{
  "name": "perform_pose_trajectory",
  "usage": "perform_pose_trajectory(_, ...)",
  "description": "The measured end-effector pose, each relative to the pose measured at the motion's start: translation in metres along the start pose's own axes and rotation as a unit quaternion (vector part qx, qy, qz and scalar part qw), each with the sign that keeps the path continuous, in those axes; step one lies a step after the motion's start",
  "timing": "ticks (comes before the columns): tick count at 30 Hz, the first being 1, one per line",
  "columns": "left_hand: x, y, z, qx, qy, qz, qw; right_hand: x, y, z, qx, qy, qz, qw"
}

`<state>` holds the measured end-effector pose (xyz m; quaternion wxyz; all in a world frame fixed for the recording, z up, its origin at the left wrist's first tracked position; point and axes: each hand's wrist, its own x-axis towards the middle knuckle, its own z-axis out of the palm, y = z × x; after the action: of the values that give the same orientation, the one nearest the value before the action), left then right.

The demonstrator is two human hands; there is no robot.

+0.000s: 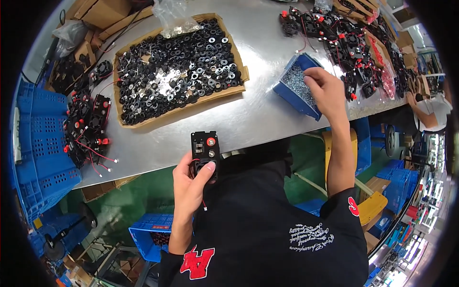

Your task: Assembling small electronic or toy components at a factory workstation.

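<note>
My left hand (189, 189) grips a small black plastic housing (205, 141) near the table's front edge, its thumb pressed on the lower part. A red ring with a metal centre and a second metal fitting sit on the housing's face, and a thin wire with a white plug hangs below it. Over a blue bin (299, 103) of small silvery metal parts (295, 80), my right hand (327, 93) has its fingers curled together. Whatever may be between those fingertips is too small to make out.
A cardboard tray (244, 71) full of black and metal rings lies on the metal table (260, 36). Wired black fan assemblies are heaped at right (351, 52) and left (88, 122), beside a blue crate (45, 138). Another person (430, 112) is at far right.
</note>
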<state>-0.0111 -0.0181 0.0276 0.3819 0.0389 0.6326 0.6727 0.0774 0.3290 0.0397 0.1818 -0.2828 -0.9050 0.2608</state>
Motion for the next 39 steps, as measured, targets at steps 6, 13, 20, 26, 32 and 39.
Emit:
perform_pose_trajectory(6,0.001,-0.004,0.007,-0.012,-0.009,0.041,0.999,-0.063,-0.090,0.001,0.272,-0.115,-0.020,0.955)
perform_pose_trajectory(13,-0.001,-0.008,0.017,0.028,0.015,0.095,0.995,-0.103,-0.124,0.059,0.426,-0.218,0.048,0.877)
perform_pose_trajectory(20,0.001,-0.018,0.013,0.142,0.059,0.212,0.965,-0.106,-0.123,0.069,0.440,-0.236,0.068,0.864)
perform_pose_trajectory(26,0.003,-0.010,0.014,0.266,0.102,0.336,0.898,-0.116,-0.121,0.090,0.634,-0.227,0.236,0.701)
perform_pose_trajectory(32,0.011,-0.019,0.016,0.295,0.137,0.410,0.852,-0.129,-0.127,0.101,0.596,-0.108,0.194,0.772)
perform_pose_trajectory(39,0.008,-0.018,0.021,0.333,0.163,0.393,0.841,-0.122,-0.133,0.092,0.414,-0.052,0.058,0.907)
